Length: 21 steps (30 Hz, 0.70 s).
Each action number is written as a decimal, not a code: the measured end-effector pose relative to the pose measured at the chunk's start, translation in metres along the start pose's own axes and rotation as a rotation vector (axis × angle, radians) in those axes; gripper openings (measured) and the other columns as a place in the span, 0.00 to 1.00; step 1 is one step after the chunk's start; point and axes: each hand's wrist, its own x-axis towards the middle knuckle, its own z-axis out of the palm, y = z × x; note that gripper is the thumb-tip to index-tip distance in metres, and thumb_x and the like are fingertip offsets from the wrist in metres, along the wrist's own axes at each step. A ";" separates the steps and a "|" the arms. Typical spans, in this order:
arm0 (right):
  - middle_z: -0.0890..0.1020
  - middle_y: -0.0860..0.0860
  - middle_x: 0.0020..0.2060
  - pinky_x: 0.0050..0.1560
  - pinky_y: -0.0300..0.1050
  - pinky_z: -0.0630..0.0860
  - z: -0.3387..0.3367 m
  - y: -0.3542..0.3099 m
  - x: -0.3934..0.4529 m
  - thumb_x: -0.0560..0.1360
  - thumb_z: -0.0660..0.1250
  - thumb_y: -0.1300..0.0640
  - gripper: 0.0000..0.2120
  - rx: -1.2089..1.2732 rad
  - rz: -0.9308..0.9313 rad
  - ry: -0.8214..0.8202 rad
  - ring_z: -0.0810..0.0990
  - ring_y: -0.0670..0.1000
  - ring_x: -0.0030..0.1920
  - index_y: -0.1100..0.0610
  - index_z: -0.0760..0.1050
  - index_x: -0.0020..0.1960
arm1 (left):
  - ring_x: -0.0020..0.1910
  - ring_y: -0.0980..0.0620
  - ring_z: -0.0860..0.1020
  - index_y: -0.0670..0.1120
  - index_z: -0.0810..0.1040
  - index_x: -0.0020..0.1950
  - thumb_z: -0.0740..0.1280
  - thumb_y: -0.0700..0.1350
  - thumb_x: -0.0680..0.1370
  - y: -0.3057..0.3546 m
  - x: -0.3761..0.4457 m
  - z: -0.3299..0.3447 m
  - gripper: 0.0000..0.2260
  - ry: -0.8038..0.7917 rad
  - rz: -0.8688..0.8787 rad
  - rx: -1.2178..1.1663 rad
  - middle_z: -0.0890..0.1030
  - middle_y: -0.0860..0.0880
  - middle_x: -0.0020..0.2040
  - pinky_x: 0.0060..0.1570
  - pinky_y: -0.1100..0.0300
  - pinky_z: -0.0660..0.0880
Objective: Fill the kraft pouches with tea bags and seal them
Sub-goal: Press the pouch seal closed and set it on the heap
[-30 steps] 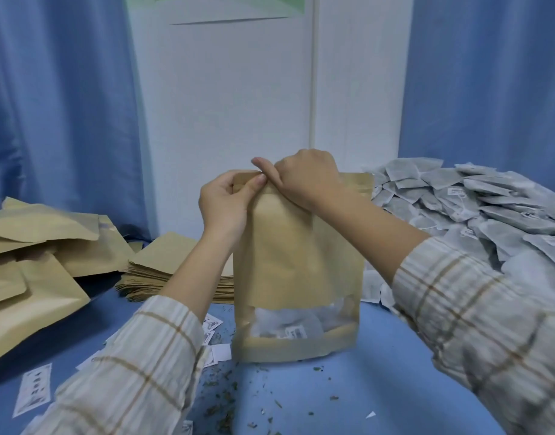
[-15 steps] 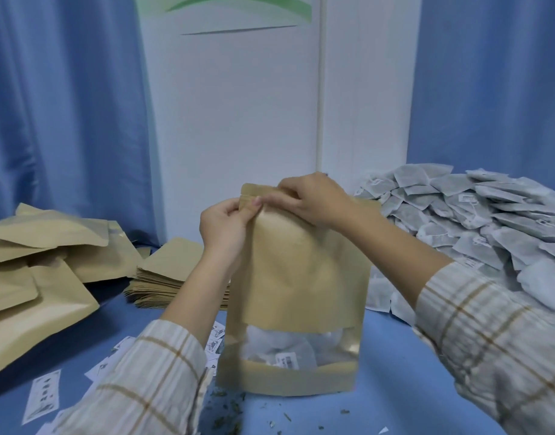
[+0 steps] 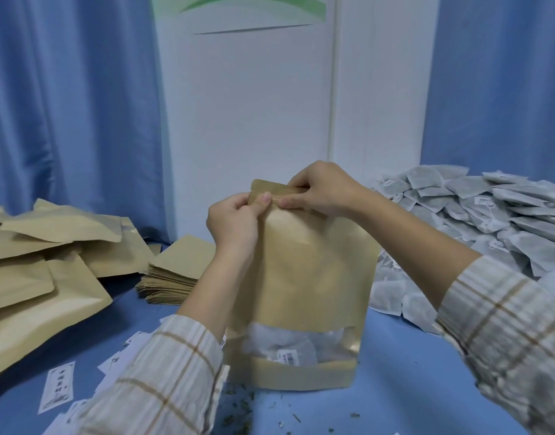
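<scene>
A person's two hands work at the top of one kraft pouch (image 3: 304, 271) standing upright on a blue table (image 3: 404, 372), in the middle of the view. The left hand (image 3: 235, 221) pinches the pouch's top strip near its left corner, thumb in front and fingers curled behind. The right hand (image 3: 323, 189) pinches the same strip just to the right, thumb pressed along the front and fingers curled over the top edge; the two thumbs nearly touch. Both arms wear pale plaid sleeves (image 3: 163, 378).

Low on the pouch is a clear window (image 3: 298, 343) showing white tea bags inside, too bunched to count. One tag there carries a barcode and small print too blurred to read.

To the right lies a large heap of grey-white tea bags (image 3: 477, 221), far too many to count; a few tags show print that cannot be read.

To the left, filled pouches (image 3: 40, 277) lie in a loose pile, at least five, overlapping. Behind the left wrist sits a neat stack of flat empty pouches (image 3: 175, 271), number unclear.

White paper labels (image 3: 58, 390) are scattered on the table at lower left; the nearest bears vertical dark characters, not legible. Bits of loose tea (image 3: 241, 403) dot the table in front of the pouch.

Behind are blue curtains (image 3: 65, 105) and a white panel (image 3: 247, 105) with a green curved mark at its top.
</scene>
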 end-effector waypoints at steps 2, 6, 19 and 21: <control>0.72 0.52 0.29 0.30 0.40 0.63 0.001 -0.001 0.001 0.72 0.69 0.48 0.18 -0.011 0.023 -0.024 0.69 0.49 0.31 0.65 0.78 0.41 | 0.32 0.54 0.70 0.47 0.79 0.29 0.74 0.45 0.70 -0.002 -0.001 -0.001 0.11 -0.021 0.044 0.037 0.74 0.54 0.28 0.38 0.59 0.67; 0.67 0.49 0.23 0.28 0.42 0.59 0.003 -0.005 0.003 0.70 0.71 0.49 0.18 -0.046 0.021 0.022 0.65 0.48 0.28 0.57 0.70 0.27 | 0.31 0.56 0.66 0.45 0.76 0.31 0.73 0.48 0.71 -0.005 -0.004 -0.002 0.13 -0.052 0.124 0.107 0.70 0.57 0.26 0.34 0.59 0.63; 0.70 0.44 0.25 0.34 0.42 0.62 0.004 0.006 -0.003 0.74 0.67 0.46 0.19 -0.217 -0.103 0.020 0.67 0.43 0.30 0.49 0.65 0.28 | 0.36 0.53 0.74 0.42 0.79 0.37 0.74 0.44 0.71 -0.011 0.003 -0.015 0.08 -0.069 -0.063 -0.097 0.77 0.50 0.35 0.39 0.63 0.71; 0.75 0.44 0.29 0.37 0.42 0.68 0.004 0.009 -0.006 0.72 0.69 0.45 0.13 -0.125 -0.124 0.026 0.72 0.43 0.34 0.50 0.74 0.33 | 0.34 0.55 0.79 0.43 0.81 0.36 0.75 0.45 0.69 -0.005 0.003 -0.018 0.07 -0.220 -0.120 -0.091 0.82 0.51 0.36 0.33 0.68 0.74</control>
